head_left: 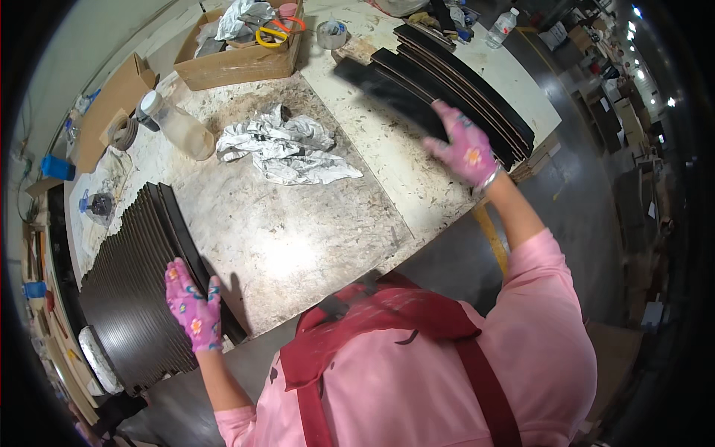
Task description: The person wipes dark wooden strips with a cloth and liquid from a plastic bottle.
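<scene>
With a big stack of strips under the flat-open left hand, the right hand grips one strip over the smaller pile, so most remain.

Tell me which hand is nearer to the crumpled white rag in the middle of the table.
Right, by a little. The right hand rests on the dark curved strips, to the right of the crumpled white rag. The left hand lies further down, on the row of dark strips at the table's left.

Matt dark wooden strips, scuffed chipboard table, crumpled paper
</scene>
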Motion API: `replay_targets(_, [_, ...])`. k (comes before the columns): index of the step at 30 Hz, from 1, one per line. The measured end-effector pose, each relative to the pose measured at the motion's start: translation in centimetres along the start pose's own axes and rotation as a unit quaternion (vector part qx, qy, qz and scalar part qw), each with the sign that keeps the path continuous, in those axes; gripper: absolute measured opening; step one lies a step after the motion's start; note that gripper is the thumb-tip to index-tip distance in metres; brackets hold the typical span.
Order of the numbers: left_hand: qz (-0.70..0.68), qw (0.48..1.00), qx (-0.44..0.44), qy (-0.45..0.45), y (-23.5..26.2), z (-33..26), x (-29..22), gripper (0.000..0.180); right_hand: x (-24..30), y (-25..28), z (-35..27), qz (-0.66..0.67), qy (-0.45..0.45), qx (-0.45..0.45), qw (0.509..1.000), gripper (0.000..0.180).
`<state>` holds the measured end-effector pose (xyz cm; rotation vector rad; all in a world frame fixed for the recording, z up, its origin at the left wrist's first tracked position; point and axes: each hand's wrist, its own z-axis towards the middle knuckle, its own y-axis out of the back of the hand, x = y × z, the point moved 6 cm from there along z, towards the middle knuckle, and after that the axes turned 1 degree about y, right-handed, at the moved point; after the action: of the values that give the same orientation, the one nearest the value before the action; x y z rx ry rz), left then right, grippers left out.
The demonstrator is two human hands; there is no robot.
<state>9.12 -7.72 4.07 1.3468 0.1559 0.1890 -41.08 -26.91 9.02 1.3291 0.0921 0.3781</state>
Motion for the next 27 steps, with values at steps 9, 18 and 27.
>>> replay_targets(9, [0.074,0.990,0.111,-0.032,-3.6,0.2,-1.5,0.083,-8.9,-5.4,6.5,-0.192,-0.024,-0.039,0.980,0.038])
replay_targets(18, [-0.458,0.876,0.070,0.133,-3.3,-0.5,2.1,0.068,10.8,-9.0,8.5,0.201,0.069,0.064,0.975,0.067])
replay_targets(27, [-0.662,0.715,0.155,0.165,-3.4,-2.7,-0.7,0.055,20.8,-20.8,10.2,0.197,0.173,0.110,0.959,0.070])
